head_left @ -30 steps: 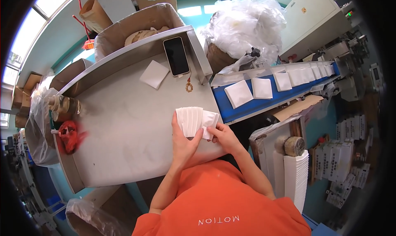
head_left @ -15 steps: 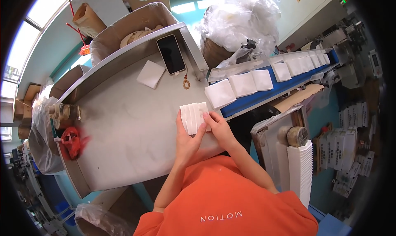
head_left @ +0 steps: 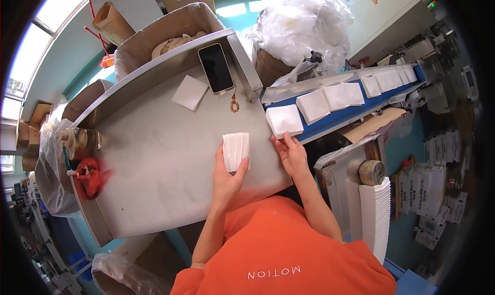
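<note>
My left hand (head_left: 228, 179) is closed around a small bundle of white folded napkins (head_left: 236, 151) standing on edge above the table. Their folded edges face up, with my thumb on the near right side. To the right, my right hand (head_left: 293, 157) has its fingers apart. Its fingertips are at the near edge of a white folded napkin (head_left: 285, 120) lying on the near end of the blue conveyor belt (head_left: 308, 133). Further along the belt lie several more white folded napkins (head_left: 313, 107) in a row. Another napkin (head_left: 190, 93) lies on the table by a phone.
The grey table (head_left: 154, 156) has a raised rim. A phone (head_left: 215, 68) with a charm (head_left: 234, 105) lies at its far side; a red plastic bag (head_left: 89, 177) sits at its left edge. Plastic-lined boxes stand beyond. A long white stack (head_left: 375, 220) is at my right.
My right hand has left the bundle and moved right to the belt. A napkin now lies at the belt's near end, the others have shifted farther along, and the bundle looks narrower.
</note>
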A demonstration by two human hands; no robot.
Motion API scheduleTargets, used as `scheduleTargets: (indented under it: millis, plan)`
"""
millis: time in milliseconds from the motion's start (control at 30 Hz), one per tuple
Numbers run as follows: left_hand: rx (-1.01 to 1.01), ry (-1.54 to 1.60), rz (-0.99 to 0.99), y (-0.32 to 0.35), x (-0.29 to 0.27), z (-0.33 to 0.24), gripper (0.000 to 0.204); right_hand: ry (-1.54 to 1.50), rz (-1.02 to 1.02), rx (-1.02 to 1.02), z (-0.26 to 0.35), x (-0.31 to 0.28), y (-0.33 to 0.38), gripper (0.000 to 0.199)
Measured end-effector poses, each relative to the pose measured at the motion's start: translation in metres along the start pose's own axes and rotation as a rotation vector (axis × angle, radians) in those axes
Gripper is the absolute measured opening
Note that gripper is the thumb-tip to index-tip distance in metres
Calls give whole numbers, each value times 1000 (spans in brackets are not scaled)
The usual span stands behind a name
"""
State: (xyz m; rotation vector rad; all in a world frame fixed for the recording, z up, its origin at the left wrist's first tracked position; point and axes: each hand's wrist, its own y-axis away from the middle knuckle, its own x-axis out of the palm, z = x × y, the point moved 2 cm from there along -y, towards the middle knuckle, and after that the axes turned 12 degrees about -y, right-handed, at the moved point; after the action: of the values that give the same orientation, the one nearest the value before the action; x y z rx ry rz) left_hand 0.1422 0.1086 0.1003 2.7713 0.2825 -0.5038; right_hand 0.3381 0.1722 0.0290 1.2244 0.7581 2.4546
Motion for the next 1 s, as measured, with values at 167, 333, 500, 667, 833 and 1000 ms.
scheduleTargets:
  millis: [167,333,500,667,833,1000]
  plan:
    - [-3,156,132,-4,20,7,69,740,124,58,11,36,26,49]
    - [28,187,149,-1,29,-8,69,680,233,-3,-11,47,39,33]
    - [47,171,76,-5,29,12,70,735,173,267,0,17,36,30]
    - [27,157,126,-4,32,16,68,381,-24,128,12,28,31,51]
    - [18,203,173,-3,37,10,67,963,281,-36,-15,45,44,50]
    - [1,225,170,-3,32,8,67,403,128,348,-5,23,33,36]
